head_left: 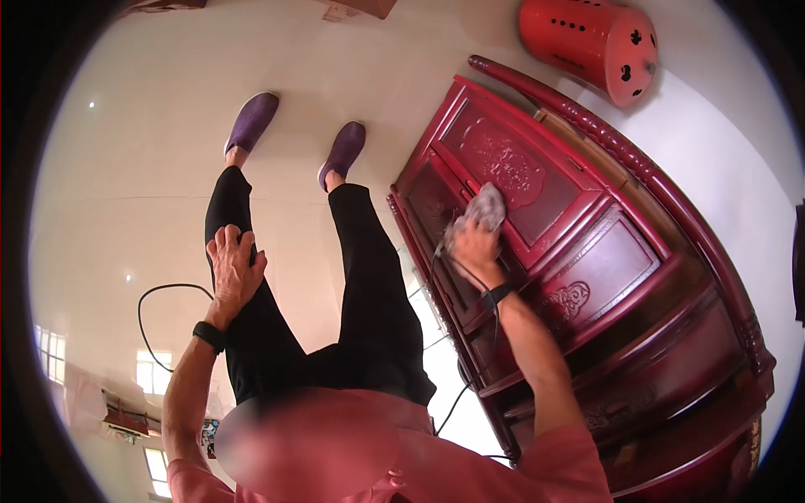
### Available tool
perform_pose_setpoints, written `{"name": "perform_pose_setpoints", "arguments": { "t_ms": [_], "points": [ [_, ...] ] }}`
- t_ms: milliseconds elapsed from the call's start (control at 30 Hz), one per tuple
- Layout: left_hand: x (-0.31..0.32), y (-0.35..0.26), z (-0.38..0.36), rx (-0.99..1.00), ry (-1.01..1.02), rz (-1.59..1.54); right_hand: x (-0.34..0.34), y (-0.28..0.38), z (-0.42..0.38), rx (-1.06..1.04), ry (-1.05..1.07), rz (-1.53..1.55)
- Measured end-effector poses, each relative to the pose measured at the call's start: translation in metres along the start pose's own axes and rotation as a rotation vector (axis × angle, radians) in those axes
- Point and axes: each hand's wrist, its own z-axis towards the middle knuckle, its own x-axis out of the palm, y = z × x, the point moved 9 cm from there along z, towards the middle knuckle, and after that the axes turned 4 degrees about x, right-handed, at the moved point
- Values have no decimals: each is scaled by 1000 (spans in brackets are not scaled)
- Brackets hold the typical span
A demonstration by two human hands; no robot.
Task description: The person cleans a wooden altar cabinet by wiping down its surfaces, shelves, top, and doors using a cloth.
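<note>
My right hand (475, 251) is closed around a crumpled grey cloth (486, 210). The cloth lies against the front of a dark red, glossy wooden cabinet (537, 239), over the frame between its carved door panels. A black band circles my right wrist. On my left leg (231, 210), in black trousers, rests my left hand (237, 267), fingers spread and holding nothing. The left wrist also wears a black band.
A red cylinder (579, 42) with cut-out shapes is beyond the cabinet, by the white wall. Black cable (142, 323) loops over the shiny pale floor (159, 210) at my left; more cable runs beside the cabinet. My feet wear purple shoes (254, 117).
</note>
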Motion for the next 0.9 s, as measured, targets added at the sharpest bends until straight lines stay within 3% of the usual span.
{"name": "perform_pose_setpoints", "arguments": {
  "t_ms": [100, 167, 267, 400, 500, 567, 767, 900],
  "points": [
    [4, 5, -3, 11, -3, -25, 61, 71, -45, -162, -144, 73],
    [7, 7, -4, 10, 0, -14, 105, 107, -52, -278, 51, 210],
    [10, 7, -6, 17, 29, 8, 126, 134, -38, -316, 130, 295],
    [15, 10, -5, 3, 55, 33, 138, 142, 31, -321, 103, 114],
    [19, 9, -3, -24, 86, 21, 149, 133, 84, -237, 403, 78],
    [19, 7, 0, -28, 112, 25, 143, 123, 120, -228, 434, 22],
    [29, 13, 2, -127, 185, -23, 160, 113, 196, -126, 342, -36],
    [28, 13, 6, -147, 181, -45, 134, 91, 230, -120, 274, -12]
  ]
}}
